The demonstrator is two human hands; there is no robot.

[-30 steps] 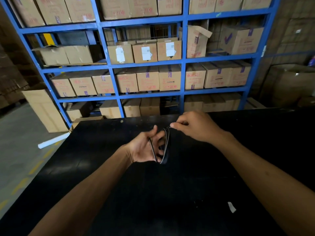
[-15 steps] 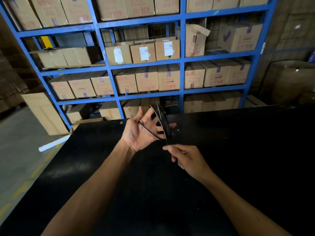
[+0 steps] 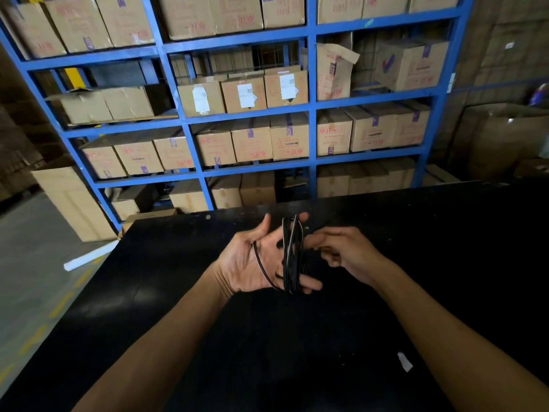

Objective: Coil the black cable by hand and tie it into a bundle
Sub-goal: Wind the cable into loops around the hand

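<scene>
The black cable (image 3: 292, 257) is wound in several loops around the spread fingers of my left hand (image 3: 255, 260), palm up above the black table (image 3: 267, 337). One strand crosses the palm from beside the thumb toward the little finger. My right hand (image 3: 344, 252) is just right of the coil, fingers curled toward it, and seems to pinch the loose end, which is hard to see against the dark table.
A blue shelving rack (image 3: 310, 114) full of cardboard boxes stands behind the table's far edge. A white scrap (image 3: 404, 361) lies on the table near my right forearm. A white tube (image 3: 89, 257) lies on the grey floor at left, beside a leaning carton (image 3: 74, 203).
My right hand rose from below the coil to its right side, bringing the cable around my left fingers. My left hand dropped slightly and more loops lie on it.
</scene>
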